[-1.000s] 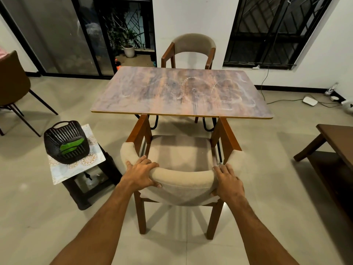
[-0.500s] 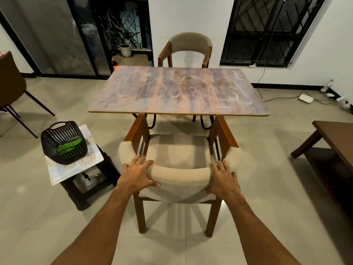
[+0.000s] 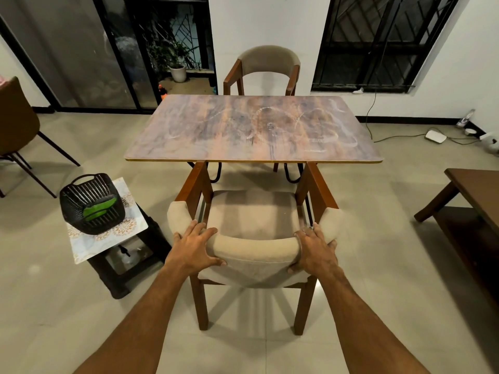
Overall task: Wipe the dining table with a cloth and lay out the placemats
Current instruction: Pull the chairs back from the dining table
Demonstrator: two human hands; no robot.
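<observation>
Table (image 3: 253, 130), streaked with smears, sits straight ahead of the grip, past the chair (image 3: 253, 211). Left hand (image 3: 193, 248) and right hand (image 3: 314, 251) clamp its padded back, fingers over the top, thumbs behind, forearms near-parallel. Shift it evenly, no twist, legs level. Basket (image 3: 91, 203) is well left of the grip.

Nothing legible: no writing, label, brand or number shows on the rectangular wood-grain dining table (image 3: 216, 130) or the black slatted plastic basket (image 3: 81, 195) at left.
</observation>
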